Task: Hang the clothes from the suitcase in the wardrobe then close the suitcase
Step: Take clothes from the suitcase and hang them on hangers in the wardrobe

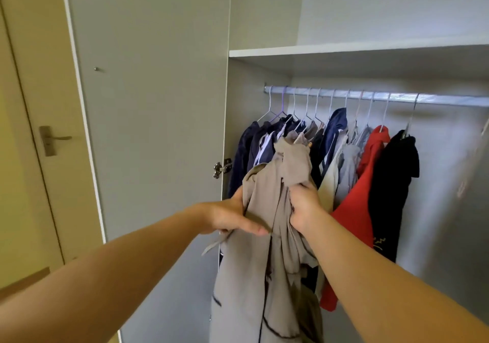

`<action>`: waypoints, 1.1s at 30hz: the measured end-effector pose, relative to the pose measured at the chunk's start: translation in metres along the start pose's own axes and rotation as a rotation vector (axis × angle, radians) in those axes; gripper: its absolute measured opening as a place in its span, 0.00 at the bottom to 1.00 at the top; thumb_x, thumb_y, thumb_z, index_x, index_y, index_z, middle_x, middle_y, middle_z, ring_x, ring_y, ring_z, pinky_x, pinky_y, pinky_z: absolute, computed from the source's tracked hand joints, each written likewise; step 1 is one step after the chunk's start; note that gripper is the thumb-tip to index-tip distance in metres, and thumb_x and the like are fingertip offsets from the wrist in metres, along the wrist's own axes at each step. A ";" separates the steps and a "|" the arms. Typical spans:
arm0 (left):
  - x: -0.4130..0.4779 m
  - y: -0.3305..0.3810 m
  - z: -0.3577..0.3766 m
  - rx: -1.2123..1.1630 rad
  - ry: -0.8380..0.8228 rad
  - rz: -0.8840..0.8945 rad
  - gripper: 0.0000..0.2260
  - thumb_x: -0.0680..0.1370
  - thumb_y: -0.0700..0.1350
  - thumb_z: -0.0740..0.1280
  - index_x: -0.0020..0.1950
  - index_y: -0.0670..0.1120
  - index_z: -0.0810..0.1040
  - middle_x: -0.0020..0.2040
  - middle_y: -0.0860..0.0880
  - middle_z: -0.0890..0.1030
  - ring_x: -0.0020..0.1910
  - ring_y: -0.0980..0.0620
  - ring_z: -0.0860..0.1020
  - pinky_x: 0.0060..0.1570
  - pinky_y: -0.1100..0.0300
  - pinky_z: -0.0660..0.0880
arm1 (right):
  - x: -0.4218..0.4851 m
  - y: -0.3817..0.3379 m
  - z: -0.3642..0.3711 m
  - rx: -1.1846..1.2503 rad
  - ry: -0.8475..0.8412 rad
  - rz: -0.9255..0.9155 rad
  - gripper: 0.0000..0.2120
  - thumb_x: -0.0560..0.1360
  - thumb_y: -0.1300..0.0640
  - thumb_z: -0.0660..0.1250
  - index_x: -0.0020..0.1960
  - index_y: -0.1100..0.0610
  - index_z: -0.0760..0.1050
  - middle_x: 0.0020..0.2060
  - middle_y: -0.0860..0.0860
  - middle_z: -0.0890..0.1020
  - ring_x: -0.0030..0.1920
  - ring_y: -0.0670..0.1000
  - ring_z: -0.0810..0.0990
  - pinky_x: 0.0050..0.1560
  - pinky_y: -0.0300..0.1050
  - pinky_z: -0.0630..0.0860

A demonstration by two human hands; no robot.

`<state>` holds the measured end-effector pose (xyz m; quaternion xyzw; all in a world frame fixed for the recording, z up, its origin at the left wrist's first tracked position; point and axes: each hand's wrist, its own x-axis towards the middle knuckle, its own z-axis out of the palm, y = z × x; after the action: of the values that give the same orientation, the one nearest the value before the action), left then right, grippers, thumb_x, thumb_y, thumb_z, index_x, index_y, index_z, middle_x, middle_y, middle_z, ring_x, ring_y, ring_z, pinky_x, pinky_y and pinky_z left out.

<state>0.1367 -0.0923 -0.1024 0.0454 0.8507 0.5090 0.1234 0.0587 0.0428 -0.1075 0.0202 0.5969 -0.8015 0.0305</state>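
**A:** What's on your left?

**B:** One door (31,104) with one handle (54,139). Then comes the wardrobe door (148,104), standing open, with one hinge (221,168) at its inner edge.

**A:** And your hands?

**B:** Two, both busy. My left hand (227,215) grips the beige garment (275,183) at its left edge, thumb across the front. My right hand (304,205) is clenched into the cloth just beside it. The garment hangs in front of the wardrobe (455,197), below the rail (370,96), overlapping the clothes hung there.

**A:** How many up there?

**B:** One shelf (344,48), one rail, and eleven hooks (308,104), as near as I can count. There are dark blue pieces (246,152) on the left and pale pieces (349,162) in the middle. After those come one red garment (354,210) and one black garment (391,178).

**A:** Anything you can't make out?

**B:** I can't tell whether the beige garment sits on a hanger, because its top is crumpled against the others. The middle clothes are packed too tight to count. The beige hem runs off the bottom edge, and my fingers are mostly buried in cloth. At the far right edge a blurred pale shape is cut off.
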 end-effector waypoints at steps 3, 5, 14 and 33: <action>0.012 -0.009 -0.008 0.069 0.434 -0.020 0.12 0.80 0.43 0.61 0.64 0.47 0.70 0.60 0.45 0.76 0.58 0.44 0.75 0.61 0.54 0.72 | 0.000 -0.002 0.009 -0.032 0.001 -0.029 0.12 0.78 0.55 0.62 0.62 0.53 0.72 0.55 0.54 0.78 0.55 0.57 0.77 0.61 0.54 0.74; 0.019 -0.012 -0.012 0.220 0.838 -0.079 0.10 0.80 0.43 0.57 0.60 0.45 0.72 0.59 0.42 0.76 0.54 0.40 0.76 0.52 0.54 0.74 | 0.000 0.001 0.009 -0.046 0.022 -0.044 0.14 0.79 0.54 0.62 0.64 0.52 0.72 0.57 0.55 0.78 0.57 0.57 0.77 0.62 0.55 0.74; 0.046 -0.008 0.038 0.069 0.017 0.167 0.45 0.69 0.53 0.73 0.74 0.58 0.45 0.68 0.51 0.60 0.68 0.52 0.62 0.71 0.54 0.62 | 0.005 -0.009 -0.013 0.155 0.077 0.043 0.15 0.81 0.57 0.57 0.66 0.56 0.71 0.59 0.57 0.78 0.56 0.60 0.78 0.56 0.57 0.76; 0.080 0.061 0.024 -0.417 0.410 0.159 0.05 0.78 0.42 0.66 0.43 0.44 0.73 0.38 0.46 0.77 0.35 0.51 0.76 0.39 0.60 0.76 | 0.011 -0.021 -0.101 -0.714 0.041 -0.285 0.11 0.73 0.64 0.63 0.52 0.56 0.80 0.49 0.58 0.83 0.51 0.60 0.80 0.57 0.59 0.76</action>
<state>0.0625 -0.0265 -0.0722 -0.0182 0.7287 0.6794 -0.0844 0.0455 0.1448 -0.1169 -0.0589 0.8357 -0.5388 -0.0880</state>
